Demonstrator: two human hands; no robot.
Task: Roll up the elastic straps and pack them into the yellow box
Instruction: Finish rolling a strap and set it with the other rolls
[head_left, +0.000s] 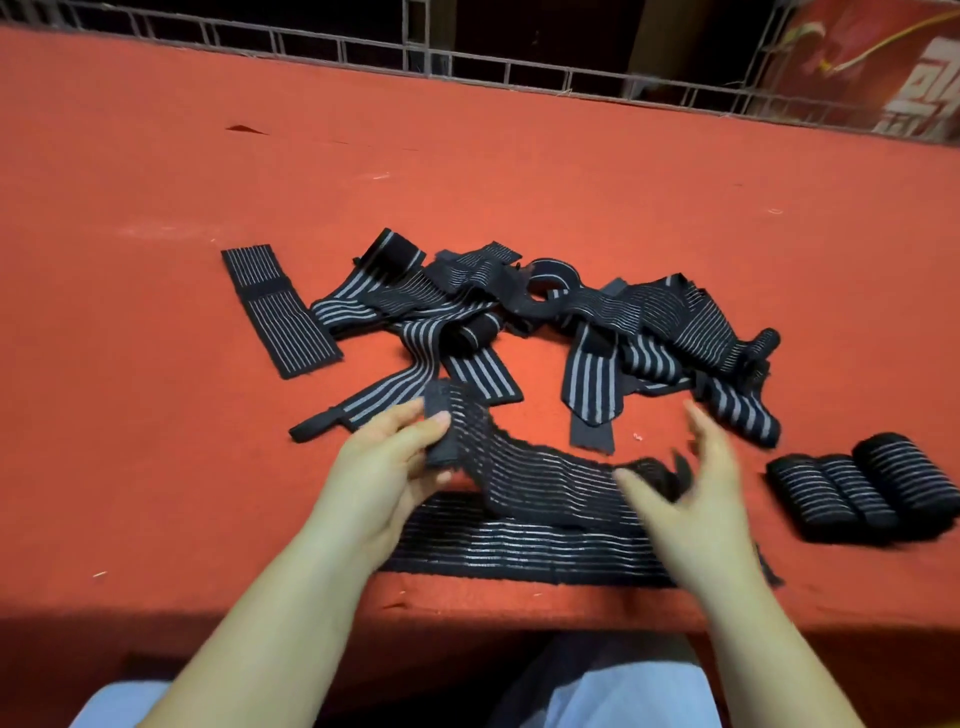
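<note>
My left hand (397, 457) pinches the folded end of a black elastic strap with thin grey stripes (540, 475), lifted just off the red table. That strap runs right toward my right hand (691, 483), which is blurred, its fingers spread and relaxed over the strap's far end. Beneath it another long strap (519, 556) lies flat along the table's front edge. A tangled pile of loose striped straps (519, 317) sits behind my hands. Three rolled straps (862, 493) stand side by side at the right. No yellow box is in view.
A single flat strap (280, 312) lies apart at the left of the pile. The red felt table (467, 171) stretches far back to a metal wire rail (519, 67). My lap shows below the table's front edge.
</note>
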